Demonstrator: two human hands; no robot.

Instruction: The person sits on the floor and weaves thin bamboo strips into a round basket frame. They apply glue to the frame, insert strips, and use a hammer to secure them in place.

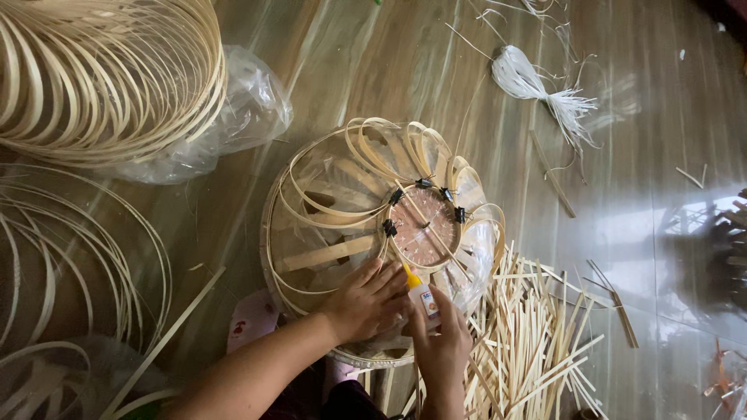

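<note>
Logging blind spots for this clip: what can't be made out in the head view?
- Glue bottle: body mostly wrapped by the right hand.
- Lamp frame near rim: covered by the left hand.
- Bamboo hoops: cut off by the top-left edge.
- Dark object: cut by the right edge, unidentifiable.

Small glue bottle (pixel 422 297) with yellow nozzle, tilted toward a round brown disc (pixel 424 227), bamboo-strip frame (pixel 350 194) (half-woven, loops held by black clips (pixel 389 228)) set on the floor, plastic-wrapped

Both forearms bare, no sleeves, rings or watch visible on left hand (pixel 364 302) or right hand (pixel 440 342).
</note>
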